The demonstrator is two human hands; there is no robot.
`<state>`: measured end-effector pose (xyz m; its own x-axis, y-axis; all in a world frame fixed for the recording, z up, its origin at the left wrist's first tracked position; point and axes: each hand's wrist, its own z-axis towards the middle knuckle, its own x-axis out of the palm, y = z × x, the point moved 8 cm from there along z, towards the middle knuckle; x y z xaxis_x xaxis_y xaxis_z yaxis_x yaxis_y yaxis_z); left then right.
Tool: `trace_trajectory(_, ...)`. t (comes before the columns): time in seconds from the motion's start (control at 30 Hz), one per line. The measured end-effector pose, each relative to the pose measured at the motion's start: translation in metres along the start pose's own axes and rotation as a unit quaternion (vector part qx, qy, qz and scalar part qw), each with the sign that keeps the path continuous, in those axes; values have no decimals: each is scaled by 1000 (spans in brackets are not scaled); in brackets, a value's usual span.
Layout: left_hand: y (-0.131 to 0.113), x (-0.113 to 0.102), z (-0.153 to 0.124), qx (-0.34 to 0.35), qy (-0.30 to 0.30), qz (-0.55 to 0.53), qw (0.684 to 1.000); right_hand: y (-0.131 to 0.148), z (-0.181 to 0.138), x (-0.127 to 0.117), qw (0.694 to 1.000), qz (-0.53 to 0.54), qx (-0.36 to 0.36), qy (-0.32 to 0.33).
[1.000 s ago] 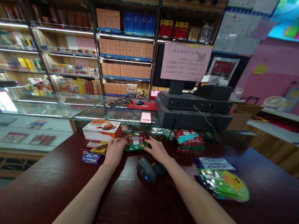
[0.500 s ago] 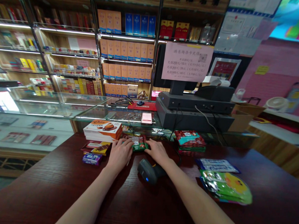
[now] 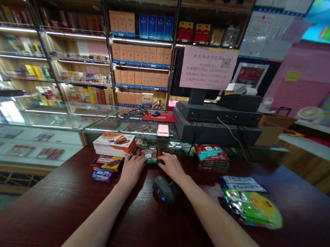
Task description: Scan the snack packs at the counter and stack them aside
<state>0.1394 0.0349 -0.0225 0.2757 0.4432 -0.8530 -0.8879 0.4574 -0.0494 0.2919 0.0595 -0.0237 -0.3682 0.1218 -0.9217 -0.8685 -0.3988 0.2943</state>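
My left hand and my right hand both rest on the dark wooden counter, one at each end of a small green-and-red snack packet. Fingers of both hands curl against the packet's ends and press on it from either side. An orange box on a stack sits just left of my left hand. A black barcode scanner lies under my right forearm.
Small chocolate bars lie left of my left hand. A red-and-teal packet stack and green and blue bags lie to the right. A till with a monitor stands behind, on a glass display case. Stocked shelves fill the back wall.
My two hands have drawn closer together on the snack packet, and it has been pushed slightly away from me towards the back of the counter.
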Motion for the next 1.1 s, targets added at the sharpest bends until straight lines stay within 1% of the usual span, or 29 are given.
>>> trace_trajectory(0.13, 5, 0, 1, -11, -8, 2, 1000, 1, 1, 6, 1000, 12, -8, 16)
trace_trajectory(0.33, 6, 0, 2, -23, -1, 14, 1000, 1, 2, 12, 999, 25, -21, 26)
trace_trajectory(0.53, 8, -2, 1, -44, 2, 14, 999, 3, 0, 14, 998, 36, -28, 35)
trace_trajectory(0.67, 8, -3, 2, -53, 10, 12, 998, 2, 1, 15, 998, 43, -20, 39)
trace_trajectory(1.1, 8, -3, 2, -54, 11, 18, 998, 1, -1, 14, 998, 39, -10, 56)
